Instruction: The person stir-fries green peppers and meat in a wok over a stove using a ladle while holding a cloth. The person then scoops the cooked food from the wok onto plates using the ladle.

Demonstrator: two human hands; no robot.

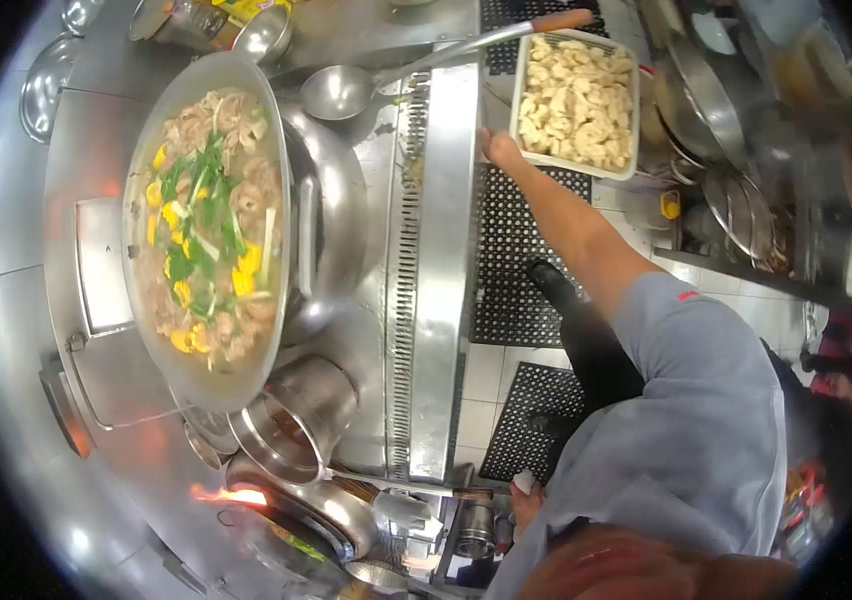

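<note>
My right arm reaches across to the edge of the steel stove counter. There my right hand is beside the corner of a white tray filled with pale, lumpy food pieces; its fingers are mostly hidden. Low in the view, my left hand is closed around a small whitish thing, perhaps a cloth. Ahead on the stove, a large wok holds broth with meat, sliced yellow corn and green leaves. A ladle with a wooden-ended handle lies across the counter between wok and tray.
Beside the wok stands a steel pot. A flame burns near another pan. The slotted counter edge runs between me and the stove. Black perforated mats cover the tiled floor, and shelves of cookware are behind the tray.
</note>
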